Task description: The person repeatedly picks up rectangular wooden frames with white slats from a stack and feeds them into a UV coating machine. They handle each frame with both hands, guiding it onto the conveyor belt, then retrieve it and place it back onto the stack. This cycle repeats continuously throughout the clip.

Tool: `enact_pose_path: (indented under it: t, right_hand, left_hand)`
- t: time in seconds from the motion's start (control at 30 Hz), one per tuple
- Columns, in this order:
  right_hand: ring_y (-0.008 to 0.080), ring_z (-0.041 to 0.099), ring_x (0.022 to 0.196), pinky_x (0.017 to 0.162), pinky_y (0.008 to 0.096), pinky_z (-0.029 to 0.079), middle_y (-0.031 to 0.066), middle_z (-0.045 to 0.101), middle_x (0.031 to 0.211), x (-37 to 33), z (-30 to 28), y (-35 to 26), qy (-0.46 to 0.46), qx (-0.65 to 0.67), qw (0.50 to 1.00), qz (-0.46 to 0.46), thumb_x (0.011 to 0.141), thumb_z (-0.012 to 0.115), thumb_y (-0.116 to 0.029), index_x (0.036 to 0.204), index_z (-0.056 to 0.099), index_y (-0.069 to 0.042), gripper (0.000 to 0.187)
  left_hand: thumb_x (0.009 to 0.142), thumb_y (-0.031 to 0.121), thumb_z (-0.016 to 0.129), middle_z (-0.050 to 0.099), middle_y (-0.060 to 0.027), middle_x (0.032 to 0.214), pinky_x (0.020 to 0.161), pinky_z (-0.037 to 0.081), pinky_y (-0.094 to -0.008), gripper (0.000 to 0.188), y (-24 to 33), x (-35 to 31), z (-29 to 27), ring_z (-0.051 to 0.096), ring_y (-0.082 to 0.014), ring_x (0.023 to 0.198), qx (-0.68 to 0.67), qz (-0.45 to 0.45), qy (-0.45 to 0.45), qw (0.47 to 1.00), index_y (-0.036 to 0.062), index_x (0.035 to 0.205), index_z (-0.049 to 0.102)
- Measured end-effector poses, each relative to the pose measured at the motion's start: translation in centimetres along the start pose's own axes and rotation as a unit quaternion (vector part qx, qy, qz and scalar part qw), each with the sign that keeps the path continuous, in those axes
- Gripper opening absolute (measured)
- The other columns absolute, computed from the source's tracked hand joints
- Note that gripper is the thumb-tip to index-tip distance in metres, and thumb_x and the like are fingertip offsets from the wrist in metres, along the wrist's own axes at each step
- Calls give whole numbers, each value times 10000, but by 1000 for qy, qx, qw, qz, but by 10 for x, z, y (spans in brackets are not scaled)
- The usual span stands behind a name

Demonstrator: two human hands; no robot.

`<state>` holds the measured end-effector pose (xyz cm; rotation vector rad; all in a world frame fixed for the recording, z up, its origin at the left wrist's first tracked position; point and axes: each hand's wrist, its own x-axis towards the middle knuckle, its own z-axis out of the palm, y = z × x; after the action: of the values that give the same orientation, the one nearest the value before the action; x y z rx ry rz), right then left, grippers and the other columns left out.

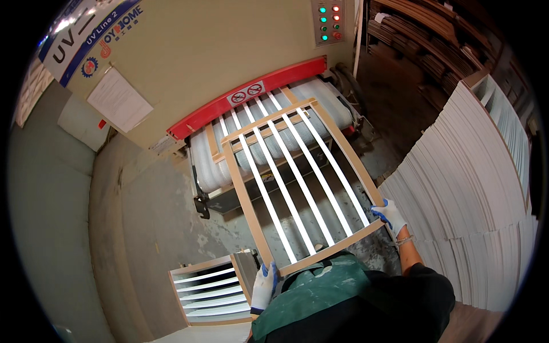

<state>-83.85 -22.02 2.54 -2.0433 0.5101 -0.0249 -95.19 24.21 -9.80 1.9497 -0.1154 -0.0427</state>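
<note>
Both my hands wear white gloves with blue palms and fingertips. Between them they hold a slatted panel, a tan rectangular frame with several white slats. My left hand is closed on its near left corner, by my body. At the near right corner, my right hand grips the right side rail. The panel's far end reaches over the front of a conveyor belt. A similar slatted panel lies on that belt, partly under the red guard bar and partly hidden behind the held one.
A large beige machine stands ahead, with a red guard bar and a button panel. White slatted panels are stacked high on my right. More panels stand at lower left. Shelves of boards are at far right.
</note>
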Motion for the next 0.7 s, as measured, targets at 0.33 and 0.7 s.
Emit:
enact_pose_path:
  t: [0.33,0.7]
  right_hand:
    - [95,534,567,507,255,434,13,636,728,19,-3,5,12,21,1000,-9,791,804,-221,1070,675,8,383]
    - [117,580,643,550,266,474,54,658,835,30,-12,-7,-22,-10,999,26,787,806,-250,1161,639,21,491]
  left_hand:
    - [1031,347,506,625,-148,849,719,542,-365,377,54,7,1,672,-261,786,-102,-57,59,991,-21,1008,585]
    - [1023,365,517,608,-112,821,685,528,-353,391,74,16,5,629,-202,722,-141,-105,71,982,-16,960,575]
